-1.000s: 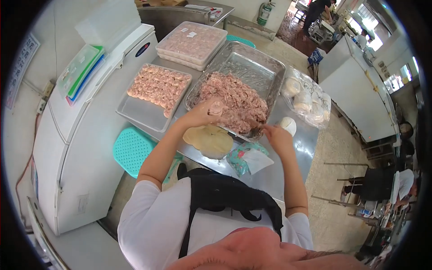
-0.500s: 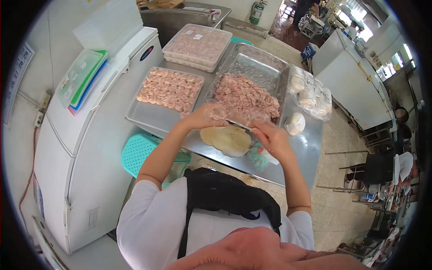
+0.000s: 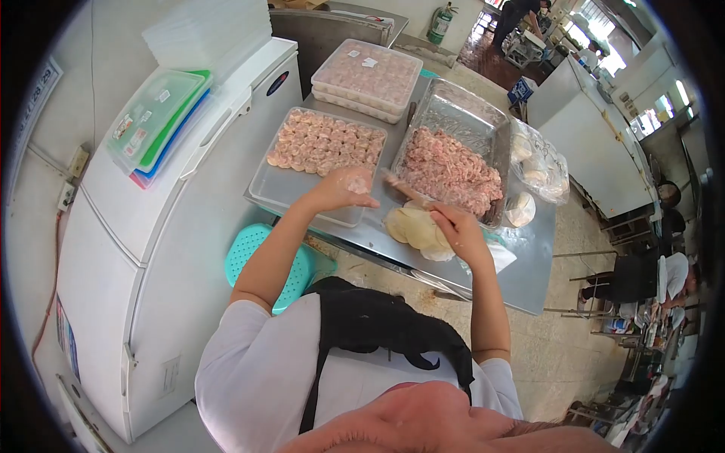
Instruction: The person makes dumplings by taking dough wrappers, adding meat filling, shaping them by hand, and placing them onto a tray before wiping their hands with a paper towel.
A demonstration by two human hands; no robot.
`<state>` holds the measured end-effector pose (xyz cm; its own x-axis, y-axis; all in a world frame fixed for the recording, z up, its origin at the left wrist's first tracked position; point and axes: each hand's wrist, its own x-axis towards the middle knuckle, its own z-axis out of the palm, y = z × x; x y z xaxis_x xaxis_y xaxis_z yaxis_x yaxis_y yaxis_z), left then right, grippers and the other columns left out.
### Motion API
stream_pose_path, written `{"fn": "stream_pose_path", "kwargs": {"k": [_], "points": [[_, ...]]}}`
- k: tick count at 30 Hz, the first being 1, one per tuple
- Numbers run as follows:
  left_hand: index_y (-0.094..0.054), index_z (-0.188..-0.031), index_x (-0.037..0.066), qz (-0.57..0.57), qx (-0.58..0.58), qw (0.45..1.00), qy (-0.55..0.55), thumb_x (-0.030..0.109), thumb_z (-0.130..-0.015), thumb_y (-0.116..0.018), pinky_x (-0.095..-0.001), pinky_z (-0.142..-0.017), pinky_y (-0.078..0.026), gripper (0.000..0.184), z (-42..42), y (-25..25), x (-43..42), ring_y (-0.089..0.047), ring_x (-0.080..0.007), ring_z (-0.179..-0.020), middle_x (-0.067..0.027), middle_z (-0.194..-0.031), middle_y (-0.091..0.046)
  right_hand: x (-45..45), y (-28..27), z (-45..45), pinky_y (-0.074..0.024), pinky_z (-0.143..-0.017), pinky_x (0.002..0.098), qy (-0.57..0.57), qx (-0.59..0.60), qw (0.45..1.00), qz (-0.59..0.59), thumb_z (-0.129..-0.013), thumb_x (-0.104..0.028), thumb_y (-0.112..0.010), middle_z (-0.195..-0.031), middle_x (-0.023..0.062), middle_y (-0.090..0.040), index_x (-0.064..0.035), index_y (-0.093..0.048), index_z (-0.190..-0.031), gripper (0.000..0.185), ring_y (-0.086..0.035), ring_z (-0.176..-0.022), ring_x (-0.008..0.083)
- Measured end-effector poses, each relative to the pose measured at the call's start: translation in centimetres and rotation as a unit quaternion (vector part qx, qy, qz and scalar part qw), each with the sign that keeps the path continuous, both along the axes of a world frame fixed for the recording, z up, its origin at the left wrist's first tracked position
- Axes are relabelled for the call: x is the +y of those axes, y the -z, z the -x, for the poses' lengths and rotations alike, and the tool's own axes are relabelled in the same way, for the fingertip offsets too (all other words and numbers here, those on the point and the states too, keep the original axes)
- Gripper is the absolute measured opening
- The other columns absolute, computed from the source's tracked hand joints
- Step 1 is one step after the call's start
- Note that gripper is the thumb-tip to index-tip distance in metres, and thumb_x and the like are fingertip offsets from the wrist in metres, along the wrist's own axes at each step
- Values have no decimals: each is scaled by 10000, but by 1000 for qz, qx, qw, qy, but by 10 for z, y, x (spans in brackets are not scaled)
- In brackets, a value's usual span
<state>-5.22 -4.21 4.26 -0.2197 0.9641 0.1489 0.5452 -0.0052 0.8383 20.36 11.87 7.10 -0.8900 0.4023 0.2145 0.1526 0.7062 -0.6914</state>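
My left hand (image 3: 344,189) is at the near edge of a plastic tray (image 3: 264,183) holding rows of small filled dumplings (image 3: 325,140); a wrapper with filling lies in its curled fingers. My right hand (image 3: 459,230) grips a flat spatula (image 3: 408,189) smeared with meat, its tip pointing toward my left hand. Just below the spatula lies a stack of pale round wrappers (image 3: 419,232) on the metal table (image 3: 377,235). Beyond my right hand, minced meat (image 3: 453,170) fills the near part of a metal pan (image 3: 472,102).
Stacked lidded boxes (image 3: 368,72) stand behind the tray. Right of the pan are bagged wrappers (image 3: 538,162) and a white packet (image 3: 519,209). A turquoise stool (image 3: 260,253) sits beside a white freezer (image 3: 204,249). A person (image 3: 517,23) bends over far off.
My hands have come apart, the left now beside the dumpling tray and the right above the wrapper stack with the spatula. The camera view has shifted, moving the table rightward.
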Motion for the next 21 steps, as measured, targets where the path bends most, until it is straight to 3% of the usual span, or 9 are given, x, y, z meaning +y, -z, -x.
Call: {"fn": "stream_pose_path", "kwargs": {"k": [1, 4, 5, 8, 9, 13, 16, 19, 21], "points": [[-638, -979, 49, -10, 6, 1000, 13, 329, -684, -826, -339, -788, -479, 448, 10, -2, -8, -610, -232, -877, -114, -930, -654, 1, 8, -4, -488, -704, 353, 22, 25, 999, 19, -940, -204, -573, -888, 136, -668, -49, -660, -1105, 242, -630, -776, 244], [-621, -1041, 53, -42, 26, 994, -101, 314, -669, -823, -344, -783, -479, 497, 57, 59, -26, -601, -252, -856, -130, -946, -633, 1, 30, -28, -468, -669, 299, 107, 0, 987, 116, -946, -197, -575, -871, 76, -658, -25, -646, -1139, 267, -576, -731, 145], [-616, -1066, 54, -20, 27, 994, -104, 300, -674, -813, -349, -786, -481, 503, 65, 69, -32, -601, -258, -859, -133, -962, -632, -3, 32, -36, -427, -614, 246, 136, -13, 974, 178, -951, -215, -576, -774, 1, -595, -24, -648, -1145, 282, -507, -675, 77], [-588, -1151, 61, 36, 44, 992, -116, 260, -692, -782, -364, -799, -486, 536, 73, 92, -40, -607, -283, -894, -146, -1020, -631, -6, 52, -61, -304, -463, 185, 176, 2, 955, 239, -960, -244, -564, -643, -59, -479, -45, -654, -1159, 296, -395, -509, 22], [-572, -1185, 64, 46, 58, 989, -124, 248, -700, -770, -368, -806, -489, 556, 69, 100, -37, -611, -295, -925, -154, -1047, -632, -9, 59, -69, -251, -430, 181, 204, 10, 938, 281, -960, -277, -561, -618, -69, -444, -66, -654, -1165, 308, -345, -473, 12], [-452, -1332, 48, 23, 86, 978, -187, 212, -729, -739, -412, -833, -495, 688, 38, 109, -19, -597, -356, -1046, -224, -1150, -606, -22, 54, -85, -266, -463, 182, 277, 16, 905, 322, -952, -271, -579, -637, -66, -455, -55, -657, -1169, 316, -357, -512, 16], [-347, -1396, 12, 139, 70, 969, -190, 211, -759, -715, -434, -883, -477, 762, 23, 105, -9, -561, -395, -1100, -268, -1214, -562, -21, 47, -87, -257, -461, 181, 281, 26, 901, 328, -954, -268, -574, -627, -71, -442, -54, -660, -1158, 308, -351, -514, 13], [-307, -1407, -30, 58, 111, 976, -181, 225, -775, -706, -446, -914, -459, 790, 21, 126, 1, -539, -419, -1115, -296, -1265, -515, -14, 50, -88, -258, -464, 193, 280, 31, 903, 325, -966, -299, -549, -610, -74, -425, -63, -675, -1099, 299, -350, -513, 19], [-323, -1398, -33, 64, 126, 972, -190, 233, -774, -708, -436, -948, -443, 780, 23, 135, 9, -516, -417, -1154, -293, -1296, -495, -7, 52, -85, -258, -471, 198, 289, 11, 908, 302, -974, -330, -527, -604, -76, -403, -68, -678, -1050, 311, -342, -523, 20]]}}
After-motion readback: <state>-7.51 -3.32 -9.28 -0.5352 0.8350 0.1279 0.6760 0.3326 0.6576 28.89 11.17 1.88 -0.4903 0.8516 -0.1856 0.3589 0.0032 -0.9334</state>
